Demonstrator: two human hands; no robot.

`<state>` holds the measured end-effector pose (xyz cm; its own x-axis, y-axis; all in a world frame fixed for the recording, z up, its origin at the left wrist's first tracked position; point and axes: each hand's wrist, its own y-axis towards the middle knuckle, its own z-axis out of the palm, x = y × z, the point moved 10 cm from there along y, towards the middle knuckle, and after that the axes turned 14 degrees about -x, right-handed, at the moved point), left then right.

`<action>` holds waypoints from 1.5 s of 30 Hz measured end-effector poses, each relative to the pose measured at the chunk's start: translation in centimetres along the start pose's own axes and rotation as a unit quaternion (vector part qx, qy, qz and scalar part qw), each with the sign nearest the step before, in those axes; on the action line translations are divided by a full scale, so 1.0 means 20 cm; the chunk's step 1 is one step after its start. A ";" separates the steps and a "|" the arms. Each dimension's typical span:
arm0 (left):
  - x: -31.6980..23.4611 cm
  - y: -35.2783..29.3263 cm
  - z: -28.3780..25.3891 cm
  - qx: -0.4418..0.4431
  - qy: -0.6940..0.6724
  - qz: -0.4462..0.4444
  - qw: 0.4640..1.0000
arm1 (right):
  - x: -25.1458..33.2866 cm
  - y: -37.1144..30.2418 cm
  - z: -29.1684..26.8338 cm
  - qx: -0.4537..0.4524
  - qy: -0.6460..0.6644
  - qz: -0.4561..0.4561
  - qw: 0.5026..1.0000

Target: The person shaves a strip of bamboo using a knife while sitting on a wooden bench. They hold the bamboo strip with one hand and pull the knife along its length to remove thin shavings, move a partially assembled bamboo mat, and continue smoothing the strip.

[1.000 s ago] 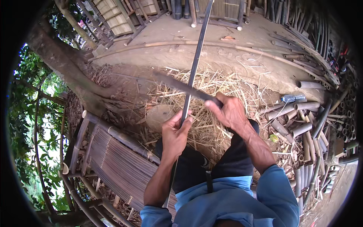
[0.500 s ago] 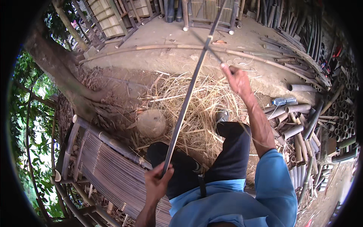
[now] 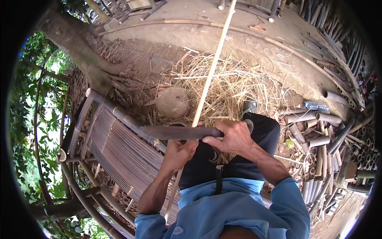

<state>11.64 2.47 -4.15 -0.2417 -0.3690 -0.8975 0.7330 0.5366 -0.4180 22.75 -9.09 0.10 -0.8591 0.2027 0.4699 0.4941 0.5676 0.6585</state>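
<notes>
A long pale bamboo strip (image 3: 211,75) runs from the far edge of the view down between my knees and past my left hip. My left hand (image 3: 180,153) is closed around it, just on the near side of the blade. In my right hand (image 3: 234,137) I grip the handle of a machete (image 3: 175,133), its broad dark blade pointing left. The blade lies crosswise over the strip, close above my left fingers. Whether its edge bites into the bamboo cannot be seen.
A slatted bamboo bench (image 3: 119,149) stands at my left. Beyond my feet lie a heap of pale shavings (image 3: 234,85) and a round stump (image 3: 172,102). Cut bamboo pieces (image 3: 318,141) and a plastic bottle (image 3: 316,106) lie at right. A tree trunk (image 3: 75,44) rises far left.
The machete has come from far out toward my body and now crosses the strip. The strip shows its pale side instead of its dark one. My left hand has moved slightly up and right.
</notes>
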 end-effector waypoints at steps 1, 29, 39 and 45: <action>-0.01 -0.02 0.00 0.001 -0.005 -0.004 1.000 | -0.01 0.00 0.00 -0.002 0.000 0.004 1.000; -0.01 0.03 -0.16 -0.087 0.116 0.082 0.986 | -0.29 -0.03 0.16 0.087 -0.054 0.131 0.986; 0.05 -0.10 -0.13 -0.062 0.105 0.053 0.991 | -0.20 0.06 0.12 0.094 -0.029 0.082 0.992; 0.07 -0.32 -0.24 -0.058 0.135 0.049 0.988 | -0.87 0.17 -0.01 0.108 -0.134 0.236 0.956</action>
<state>3.65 2.17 -3.36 -0.3459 -0.1032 -0.9326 0.6875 0.6485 -0.3267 39.40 -10.73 -5.74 -0.5639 0.6589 0.4978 0.8218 0.5074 0.2593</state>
